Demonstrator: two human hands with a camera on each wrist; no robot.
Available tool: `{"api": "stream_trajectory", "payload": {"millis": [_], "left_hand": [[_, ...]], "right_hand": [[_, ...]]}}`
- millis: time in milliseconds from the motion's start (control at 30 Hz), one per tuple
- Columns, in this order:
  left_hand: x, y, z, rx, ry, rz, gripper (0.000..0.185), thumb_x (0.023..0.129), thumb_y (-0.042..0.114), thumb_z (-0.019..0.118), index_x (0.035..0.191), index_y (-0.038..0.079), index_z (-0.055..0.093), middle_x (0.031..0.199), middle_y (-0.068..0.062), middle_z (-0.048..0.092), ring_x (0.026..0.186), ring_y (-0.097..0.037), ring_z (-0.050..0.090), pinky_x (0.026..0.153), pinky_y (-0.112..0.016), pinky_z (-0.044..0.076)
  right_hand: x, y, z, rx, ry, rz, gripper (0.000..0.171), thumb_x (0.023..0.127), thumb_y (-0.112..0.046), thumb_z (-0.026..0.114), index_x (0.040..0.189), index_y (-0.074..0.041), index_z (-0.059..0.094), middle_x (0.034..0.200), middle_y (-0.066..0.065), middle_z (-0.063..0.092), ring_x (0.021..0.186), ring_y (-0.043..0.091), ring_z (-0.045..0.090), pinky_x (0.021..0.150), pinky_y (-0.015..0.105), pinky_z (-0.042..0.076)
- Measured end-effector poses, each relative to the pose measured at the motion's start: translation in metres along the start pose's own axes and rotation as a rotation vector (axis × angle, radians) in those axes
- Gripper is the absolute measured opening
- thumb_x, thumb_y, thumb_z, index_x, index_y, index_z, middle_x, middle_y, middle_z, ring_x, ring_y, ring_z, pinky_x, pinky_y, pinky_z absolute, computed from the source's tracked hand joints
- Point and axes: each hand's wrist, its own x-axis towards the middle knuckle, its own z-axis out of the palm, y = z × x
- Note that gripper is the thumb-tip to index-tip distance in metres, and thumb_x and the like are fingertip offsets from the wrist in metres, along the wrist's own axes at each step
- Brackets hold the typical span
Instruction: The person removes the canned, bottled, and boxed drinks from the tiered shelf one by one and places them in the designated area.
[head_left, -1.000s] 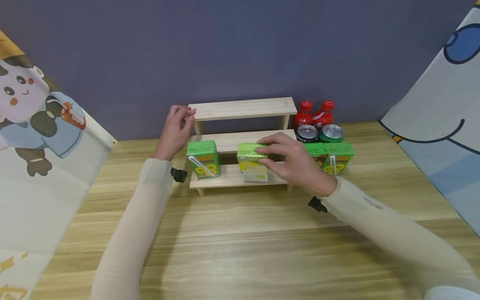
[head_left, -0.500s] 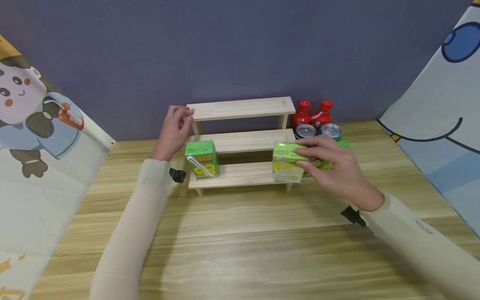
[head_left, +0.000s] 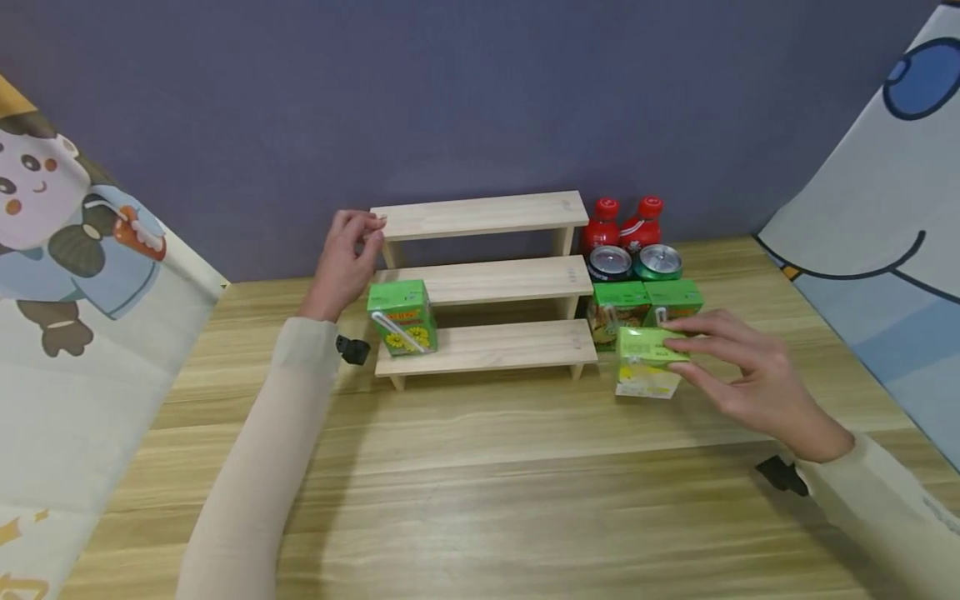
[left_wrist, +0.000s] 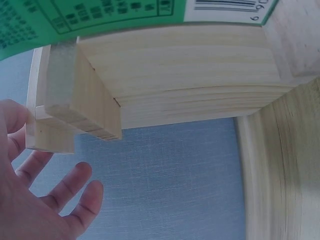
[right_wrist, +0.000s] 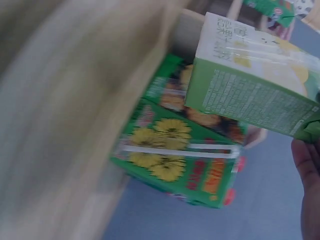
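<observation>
While the right hand pinches a light-green carton by its top, just off the stepped rack, one green carton stands on the bottom step; the left hand, fingers loosely curled, touches the rack's top corner.

Both arms wear long, snug cream-beige fabric sleeves that end at the wrists, leaving the left hand and right hand bare. A small black clip-like mount sits under the left cuff, another black mount under the right cuff.
</observation>
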Motion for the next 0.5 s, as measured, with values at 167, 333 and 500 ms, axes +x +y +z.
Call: {"api": "stream_trajectory", "payload": {"millis": [167,333,500], "left_hand": [[0.0,0.001,0.0,0.006,0.003,0.0,0.03,0.091,0.03,0.04,0.11,0.012,0.055,0.116,0.004,0.037,0.088,-0.012,0.042,0.076,-0.028,0.038],[0.0,0.002,0.001,0.003,0.002,0.005,0.031,0.09,0.03,0.04,0.111,0.012,0.055,0.117,0.003,0.038,0.088,-0.012,0.043,0.075,-0.027,0.038],[0.0,0.002,0.001,-0.008,0.006,0.01,0.03,0.091,0.029,0.04,0.111,0.011,0.055,0.116,0.002,0.038,0.089,-0.013,0.043,0.075,-0.028,0.038]], "right_hand": [[-0.015,0.014,0.007,-0.03,-0.038,0.057,0.031,0.063,-0.003,0.074,0.093,-0.004,0.067,0.101,0.013,0.059,0.093,0.021,0.052,0.079,0.015,0.037],[-0.021,0.021,0.009,-0.063,-0.071,0.131,0.038,0.059,0.002,0.074,0.095,-0.007,0.067,0.105,0.009,0.058,0.097,0.021,0.051,0.082,0.015,0.036],[-0.019,0.024,0.009,-0.115,-0.118,0.202,0.042,0.059,0.001,0.075,0.098,-0.012,0.066,0.11,0.002,0.056,0.103,0.019,0.047,0.087,0.017,0.033]]}}
